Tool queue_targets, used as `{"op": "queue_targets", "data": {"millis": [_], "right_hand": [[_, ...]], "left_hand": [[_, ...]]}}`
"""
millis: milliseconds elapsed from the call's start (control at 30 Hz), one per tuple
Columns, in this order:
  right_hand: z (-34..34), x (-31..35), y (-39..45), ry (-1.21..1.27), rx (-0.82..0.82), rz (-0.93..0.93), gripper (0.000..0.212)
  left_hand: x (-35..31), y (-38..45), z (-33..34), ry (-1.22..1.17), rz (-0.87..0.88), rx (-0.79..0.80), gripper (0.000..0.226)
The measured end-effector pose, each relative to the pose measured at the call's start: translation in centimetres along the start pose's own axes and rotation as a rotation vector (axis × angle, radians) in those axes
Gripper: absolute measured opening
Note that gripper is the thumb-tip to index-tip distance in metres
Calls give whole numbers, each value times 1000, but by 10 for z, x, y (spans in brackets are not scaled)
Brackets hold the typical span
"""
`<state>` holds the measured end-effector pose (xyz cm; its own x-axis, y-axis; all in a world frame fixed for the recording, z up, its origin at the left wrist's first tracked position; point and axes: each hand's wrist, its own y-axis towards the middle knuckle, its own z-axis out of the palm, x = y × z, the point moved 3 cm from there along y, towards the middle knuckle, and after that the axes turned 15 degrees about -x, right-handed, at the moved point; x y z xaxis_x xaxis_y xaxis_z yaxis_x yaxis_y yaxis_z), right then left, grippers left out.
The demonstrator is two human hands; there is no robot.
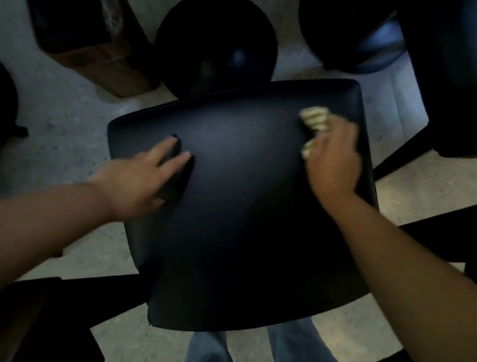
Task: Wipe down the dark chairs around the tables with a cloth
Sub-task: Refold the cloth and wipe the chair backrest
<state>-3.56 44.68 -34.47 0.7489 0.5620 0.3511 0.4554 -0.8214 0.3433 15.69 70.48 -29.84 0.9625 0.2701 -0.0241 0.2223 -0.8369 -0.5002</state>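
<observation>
A dark padded chair seat (239, 208) fills the middle of the view from your head camera, tilted slightly, its smooth black surface spread between your two forearms and standing on a pale speckled floor (60, 112). Your right hand (332, 160) presses a crumpled, pale striped cloth (315, 121) against the seat near its far right corner; the fingers curl over the cloth and bunch it beneath the palm, with folds of fabric showing ahead of the knuckles and beside the thumb. The hand and cloth are blurred. Your left hand (141, 179) rests on the seat's left side, fingers straight and spread, flat on the padding and holding nothing. Your legs in blue jeans (210, 352) stand just behind the seat's near edge. Thin dark chair legs (397, 157) angle outward from under the seat on both sides. Beyond the far edge, a round black base (216, 40) sits on the floor. A second dark chair (374, 44) with a bluish sheen stands at the upper right, near the seat but apart from it. At the upper left, a brown box-shaped object (92, 48) rests on the floor, its details too dim to tell.
</observation>
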Motion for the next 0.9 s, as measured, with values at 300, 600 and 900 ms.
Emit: {"op": "queue_targets", "data": {"millis": [300, 600, 900], "right_hand": [[31, 32, -4, -174, 16, 363, 46], [23, 147, -92, 156, 401, -615, 45], [56, 86, 21, -128, 127, 37, 36]], "left_hand": [[23, -11, 42, -153, -362, 169, 146], [17, -11, 44, -132, -378, 149, 144], [12, -9, 41, -95, -383, 154, 139]]}}
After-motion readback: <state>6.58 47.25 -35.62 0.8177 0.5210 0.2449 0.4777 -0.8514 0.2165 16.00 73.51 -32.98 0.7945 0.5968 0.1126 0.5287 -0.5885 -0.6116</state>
